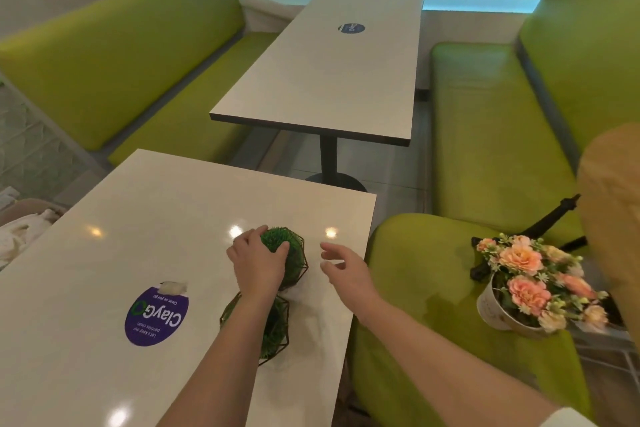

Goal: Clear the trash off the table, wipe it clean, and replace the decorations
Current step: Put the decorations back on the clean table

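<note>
A round ball of bristly artificial grass (277, 241) sits inside a faceted cage of thin dark wire (300, 262), standing on the glossy pale bench (104, 236) toward its right edge; the left hand (258, 263) lies over the ball's near-left side, fingers and thumb curled onto the green tuft; a second grass ball in a wire cage (273, 326) stands just nearer the camera, partly hidden under the left forearm, the two cages close together, whether touching I cannot tell; the right hand (346, 269) hovers just right of the first cage, apart from it, fingers loosely spread and holding nothing; on the bench to the left lies a round purple sticker (156, 317) with white lettering, and a small crumpled whitish scrap (173, 287) rests at its far rim; the bench top is smooth and stone-like, with bright spots of reflected light; to the right a padded lime-green seat (415, 253) with a slightly creased sheen carries a pale round pot of peach and pink artificial flowers (530, 284), tilted, and a black tripod (540, 229) lies behind it; beyond stands a second long pale bench (329, 80) on a black pedestal, flanked by green upholstered booth seats (121, 55).
</note>
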